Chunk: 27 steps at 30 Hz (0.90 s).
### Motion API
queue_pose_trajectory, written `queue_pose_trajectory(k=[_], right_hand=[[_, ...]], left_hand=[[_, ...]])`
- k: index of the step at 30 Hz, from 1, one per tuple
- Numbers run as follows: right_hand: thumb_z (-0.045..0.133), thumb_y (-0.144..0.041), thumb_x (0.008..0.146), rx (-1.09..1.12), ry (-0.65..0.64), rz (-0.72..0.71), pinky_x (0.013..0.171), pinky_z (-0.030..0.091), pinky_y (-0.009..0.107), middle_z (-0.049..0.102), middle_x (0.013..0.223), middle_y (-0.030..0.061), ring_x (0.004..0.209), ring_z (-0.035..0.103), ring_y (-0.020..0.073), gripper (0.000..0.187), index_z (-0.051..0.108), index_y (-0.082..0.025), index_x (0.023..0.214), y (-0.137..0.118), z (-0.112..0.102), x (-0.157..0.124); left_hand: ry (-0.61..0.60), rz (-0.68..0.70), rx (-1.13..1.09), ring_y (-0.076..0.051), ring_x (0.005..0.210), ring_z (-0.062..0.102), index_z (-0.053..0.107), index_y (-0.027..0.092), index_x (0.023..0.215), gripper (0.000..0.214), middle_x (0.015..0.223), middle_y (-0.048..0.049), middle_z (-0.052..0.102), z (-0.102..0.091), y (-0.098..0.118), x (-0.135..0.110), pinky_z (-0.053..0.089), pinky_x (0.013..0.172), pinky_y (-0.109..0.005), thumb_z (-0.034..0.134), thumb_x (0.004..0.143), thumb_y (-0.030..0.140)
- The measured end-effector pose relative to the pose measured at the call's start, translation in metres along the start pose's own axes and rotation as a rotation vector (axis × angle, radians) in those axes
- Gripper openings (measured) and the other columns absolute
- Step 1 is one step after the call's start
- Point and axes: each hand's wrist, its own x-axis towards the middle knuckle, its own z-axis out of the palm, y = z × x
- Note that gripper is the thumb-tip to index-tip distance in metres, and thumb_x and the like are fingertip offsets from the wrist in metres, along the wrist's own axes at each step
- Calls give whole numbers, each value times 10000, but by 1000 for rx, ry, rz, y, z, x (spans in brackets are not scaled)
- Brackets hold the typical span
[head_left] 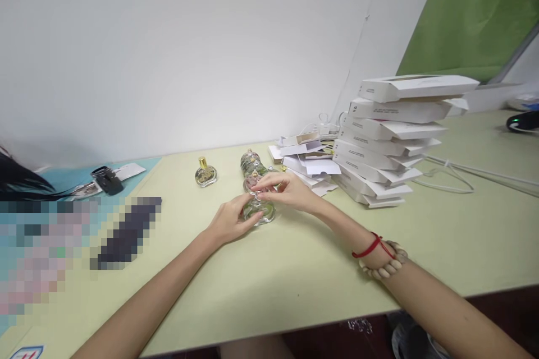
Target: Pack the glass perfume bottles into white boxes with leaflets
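Note:
A clear glass perfume bottle (261, 215) stands on the table in front of me. My left hand (229, 220) is closed around its left side, with the thumb along the front. At the bottle's top, the fingers of my right hand (288, 190) pinch its neck area; whatever small part lies between the fingertips is mostly hidden. Several similar glass bottles (250, 160) are lined up just behind, partly covered by my hands. Apart from them, to the left, stands a small rounded bottle with a gold cap (206, 175).
A tall, uneven stack of white boxes (379, 137) rises at the right, with smaller open white cartons (305, 160) beside it. White cables (450, 171) run behind the stack. A black jar (108, 180) and a pixelated dark object (128, 233) lie left. The table's front edge is near me.

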Motion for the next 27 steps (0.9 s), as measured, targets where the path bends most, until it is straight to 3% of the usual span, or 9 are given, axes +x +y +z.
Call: queue_pose_trajectory(k=[7, 10, 13, 17, 19, 24, 27], right_hand=[[660, -390, 672, -33, 29, 41, 512, 371, 228, 631, 791, 35, 562, 432, 78, 312, 681, -188, 909, 2, 3, -1], [702, -373, 618, 11, -11, 106, 544, 408, 235, 637, 876, 42, 571, 458, 73, 518, 596, -201, 1096, 0, -1, -1], [713, -329, 611, 147, -92, 184, 567, 434, 232, 635, 978, 59, 560, 473, 57, 730, 420, -223, 1272, -3, -5, -1], [662, -319, 677, 255, -104, 226, 547, 432, 215, 648, 956, 72, 569, 508, 59, 667, 397, -210, 1280, -4, -4, -2], [670, -324, 666, 239, -56, 231, 519, 428, 207, 649, 921, 63, 529, 494, 51, 618, 454, -203, 1232, -2, 0, -2], [714, -313, 607, 214, 18, 254, 545, 459, 213, 627, 967, 62, 463, 465, 14, 592, 523, -202, 1156, 2, 6, -2], [709, -304, 615, 272, -15, 244, 544, 469, 217, 634, 996, 76, 487, 494, 28, 628, 486, -215, 1195, 0, 5, -1]], left_hand=[[18, 37, 2, -135, 709, 498, 508, 209, 967, 241, 830, -24, 557, -4, -5, -2, 398, 650, -256, 368, 846, 363], [179, 14, 38, -148, 783, 501, 508, 206, 936, 206, 846, -33, 534, -9, -22, 1, 410, 728, -281, 346, 850, 300], [415, -80, 182, -177, 888, 492, 526, 206, 886, 150, 907, -53, 498, -17, -46, 4, 392, 832, -332, 407, 821, 271], [655, -292, 400, -266, 1098, 396, 571, 204, 906, 171, 1105, -114, 402, -25, -74, 6, 305, 938, -445, 469, 779, 254], [635, -378, 408, -294, 1163, 348, 575, 220, 960, 221, 1203, -125, 333, -26, -85, 6, 302, 937, -475, 480, 761, 237], [376, -487, 291, -286, 1222, 325, 586, 258, 982, 311, 1268, -106, 317, -25, -102, 7, 311, 952, -489, 495, 701, 162], [364, -554, 226, -271, 1201, 366, 586, 268, 987, 322, 1247, -88, 369, -25, -108, 8, 308, 967, -492, 488, 699, 160]])
